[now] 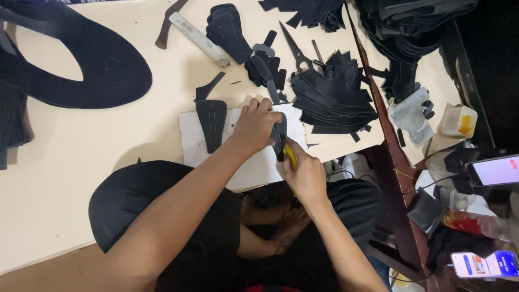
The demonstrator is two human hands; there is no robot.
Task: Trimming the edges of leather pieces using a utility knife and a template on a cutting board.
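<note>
Cream worktable: left hand grips dark leather piece, right hand clenches yellow-handled tool beside it

Bright, even overhead light on the pale table, soft shadows, dim right edge, slight wide-angle bending.

Two lit phone screens at right: a pale one above a blue-white one.

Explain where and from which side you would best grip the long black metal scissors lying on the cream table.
Probably by the handle end of the long black metal scissors, approached from the near side: the pointed blades aim away up the cream table, while the handles partly tuck against the stack of black cut pieces.
</note>
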